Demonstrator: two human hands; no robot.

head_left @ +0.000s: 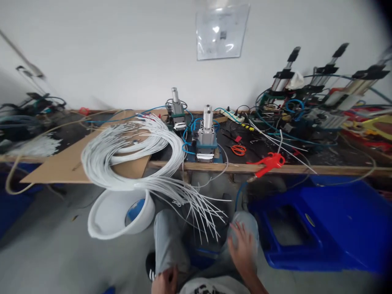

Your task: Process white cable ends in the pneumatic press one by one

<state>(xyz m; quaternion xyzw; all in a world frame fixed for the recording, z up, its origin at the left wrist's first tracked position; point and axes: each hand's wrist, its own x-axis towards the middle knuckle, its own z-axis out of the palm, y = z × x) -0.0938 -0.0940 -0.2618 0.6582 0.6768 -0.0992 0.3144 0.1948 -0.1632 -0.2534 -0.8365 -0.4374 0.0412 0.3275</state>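
There are two hands (165,281) (242,247), one bucket (107,210), one air gun (271,162) and many cables (99,157).

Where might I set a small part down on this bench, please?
The cardboard looks bare between the white pieces and the white cables, though its front overhangs the bench. Around the small machines and right-hand machines, it is crowded.

Left hand (165,281): curled at the near edge and partly cut off, close to the left thigh (172,256); contact and palm hidden.
Right hand (243,247): laid palm down on the right knee (251,223), with fingers (241,229) spread and pointing far, slightly left.
Right thumb (230,243): held out to the left, apart from the fingers.
Right forearm (255,281): bare, slanting from near right toward the knee.
Left knee (166,219): bent, well apart from the right one.
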